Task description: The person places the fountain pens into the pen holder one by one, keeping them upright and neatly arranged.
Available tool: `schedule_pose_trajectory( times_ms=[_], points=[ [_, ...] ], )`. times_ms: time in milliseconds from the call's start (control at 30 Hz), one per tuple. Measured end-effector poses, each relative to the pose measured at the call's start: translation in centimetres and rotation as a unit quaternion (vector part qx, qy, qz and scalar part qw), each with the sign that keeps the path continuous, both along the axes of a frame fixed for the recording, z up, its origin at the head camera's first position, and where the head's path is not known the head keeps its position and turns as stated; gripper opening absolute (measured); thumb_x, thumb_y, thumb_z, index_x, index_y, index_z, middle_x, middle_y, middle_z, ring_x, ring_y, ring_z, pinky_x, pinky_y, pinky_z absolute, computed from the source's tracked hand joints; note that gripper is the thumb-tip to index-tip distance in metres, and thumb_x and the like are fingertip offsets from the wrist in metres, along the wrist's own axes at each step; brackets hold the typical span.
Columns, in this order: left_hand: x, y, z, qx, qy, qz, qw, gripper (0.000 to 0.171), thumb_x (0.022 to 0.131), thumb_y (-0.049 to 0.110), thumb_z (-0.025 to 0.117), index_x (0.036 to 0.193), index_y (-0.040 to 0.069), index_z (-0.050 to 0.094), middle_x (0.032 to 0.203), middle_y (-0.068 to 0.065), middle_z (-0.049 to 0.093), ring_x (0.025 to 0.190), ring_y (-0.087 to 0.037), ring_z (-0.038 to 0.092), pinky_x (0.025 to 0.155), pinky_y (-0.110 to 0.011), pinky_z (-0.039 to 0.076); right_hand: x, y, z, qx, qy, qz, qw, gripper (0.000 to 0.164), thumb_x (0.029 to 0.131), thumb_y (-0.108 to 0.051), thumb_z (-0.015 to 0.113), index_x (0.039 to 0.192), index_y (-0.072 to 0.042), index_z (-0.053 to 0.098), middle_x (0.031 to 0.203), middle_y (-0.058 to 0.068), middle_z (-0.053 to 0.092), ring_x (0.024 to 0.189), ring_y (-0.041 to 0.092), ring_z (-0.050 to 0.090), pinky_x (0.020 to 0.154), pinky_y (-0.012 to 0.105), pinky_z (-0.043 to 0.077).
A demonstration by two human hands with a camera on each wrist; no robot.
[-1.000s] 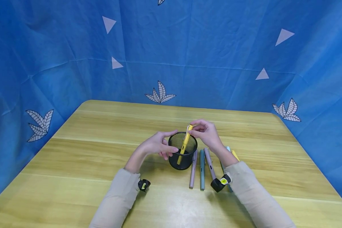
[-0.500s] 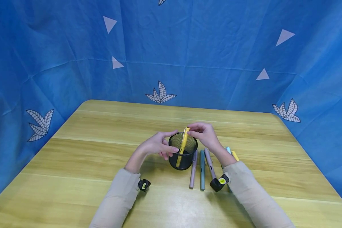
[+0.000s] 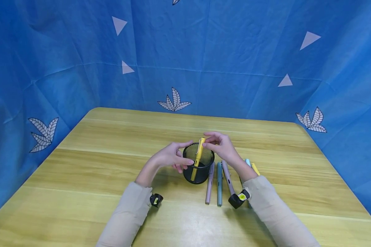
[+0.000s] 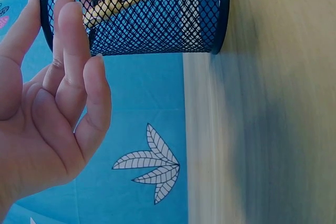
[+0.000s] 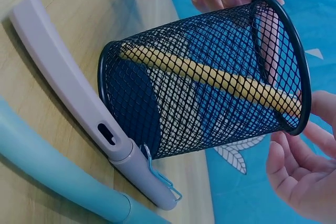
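Observation:
A black mesh pen cup [image 3: 199, 174] stands on the table between the two hands. My left hand [image 3: 172, 157] steadies it from the left, thumb and forefinger spread around the rim; its other fingers hang beside the mesh [image 4: 131, 35]. A yellow capped pen [image 3: 199, 152] leans inside the cup, cap above the rim and lower end near the floor. My right hand [image 3: 222, 145] is at the cap, thumb tip beside it and forefinger raised just over its top. Through the mesh in the right wrist view, the yellow pen [image 5: 210, 77] slants across the cup.
Right of the cup lie a lilac pen [image 3: 209, 187], a teal pen [image 3: 219, 185] and a second lilac pen [image 3: 228, 178]. Further right, a light-blue pen [image 3: 247, 162] and another yellow pen [image 3: 255, 168] are partly hidden by the right forearm. A blue curtain [image 3: 185, 51] hangs behind the table.
The yellow pen has gone lower into the cup and tilted slightly left. My right hand came down with it, then its forefinger lifted off the cap. The left hand has stayed put.

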State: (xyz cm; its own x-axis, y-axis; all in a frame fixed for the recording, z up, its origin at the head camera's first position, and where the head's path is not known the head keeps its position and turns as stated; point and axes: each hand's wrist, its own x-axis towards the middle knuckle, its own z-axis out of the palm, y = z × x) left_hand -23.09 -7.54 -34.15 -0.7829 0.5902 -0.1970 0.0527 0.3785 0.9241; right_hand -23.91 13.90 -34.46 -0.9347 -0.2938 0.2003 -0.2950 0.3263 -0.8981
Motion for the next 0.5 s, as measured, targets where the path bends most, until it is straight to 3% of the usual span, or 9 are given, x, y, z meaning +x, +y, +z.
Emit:
schedule_pose_trajectory(
  times_ms=[133, 333, 500],
  points=[
    [0.0, 0.1, 0.1, -0.005, 0.002, 0.001, 1.0, 0.075, 0.081, 0.017, 0.067, 0.142, 0.017, 0.025, 0.065, -0.014, 0.062, 0.052, -0.025, 0.061, 0.055, -0.043, 0.051, 0.2, 0.2, 0.0, -0.01, -0.009, 0.003, 1.0, 0.039, 0.085, -0.009, 0.061, 0.12, 0.005, 0.051, 0.097, 0.018, 0.06, 0.084, 0.025, 0.057, 0.068, 0.029, 0.048],
    [0.1, 0.0, 0.1, -0.005, -0.009, 0.003, 0.9999, 0.076, 0.081, 0.016, 0.067, 0.143, 0.015, 0.023, 0.064, -0.012, 0.061, 0.052, -0.024, 0.06, 0.053, -0.04, 0.05, 0.5, 0.7, -0.2, -0.032, -0.035, 0.009, 0.999, 0.039, 0.087, -0.009, 0.059, 0.121, 0.006, 0.049, 0.098, 0.019, 0.059, 0.09, 0.039, 0.053, 0.067, 0.029, 0.049],
    [0.1, 0.2, 0.1, -0.002, -0.009, 0.005, 0.9999, 0.076, 0.08, 0.016, 0.068, 0.143, 0.017, 0.024, 0.064, -0.013, 0.061, 0.052, -0.024, 0.06, 0.053, -0.04, 0.05, 0.6, 1.3, -0.3, -0.037, -0.034, 0.006, 0.999, 0.037, 0.086, -0.006, 0.058, 0.12, 0.006, 0.049, 0.096, 0.019, 0.059, 0.083, 0.027, 0.057, 0.068, 0.036, 0.051]
  ],
)
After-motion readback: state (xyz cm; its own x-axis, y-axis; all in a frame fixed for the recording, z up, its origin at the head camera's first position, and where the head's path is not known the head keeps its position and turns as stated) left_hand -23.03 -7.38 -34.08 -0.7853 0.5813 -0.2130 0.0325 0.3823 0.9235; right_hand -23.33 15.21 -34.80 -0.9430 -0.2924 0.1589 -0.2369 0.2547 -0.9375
